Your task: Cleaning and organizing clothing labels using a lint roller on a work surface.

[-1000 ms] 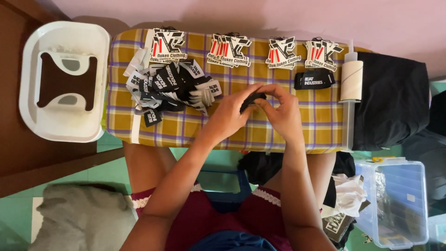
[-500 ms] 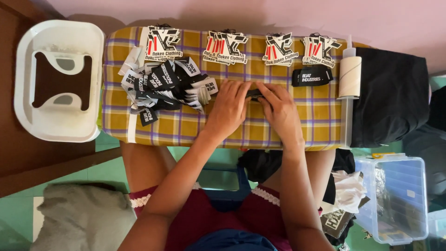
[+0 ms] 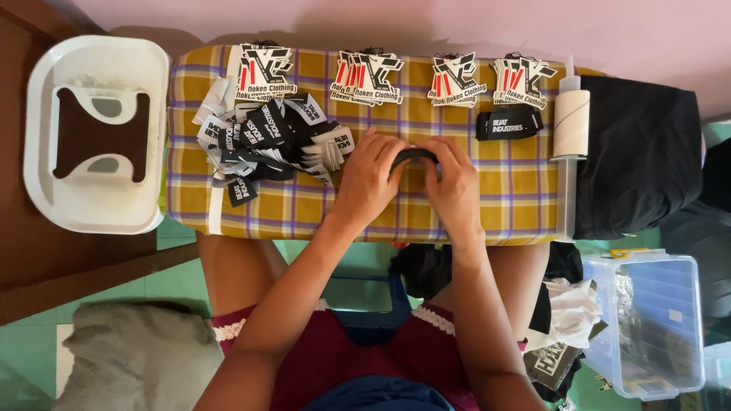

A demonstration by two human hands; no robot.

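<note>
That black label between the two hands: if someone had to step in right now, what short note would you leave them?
Left hand: fingers pinching the left end of the black label.
Right hand: fingers on its right end, pressing it on the checked cloth board.
Loose pile of black labels lies left of the hands; one flat black label sits to the right, beside a white roll.
Four stacks of printed card tags line the far edge.
Done: cannot tell. Left: the pile looks unsorted.
</note>
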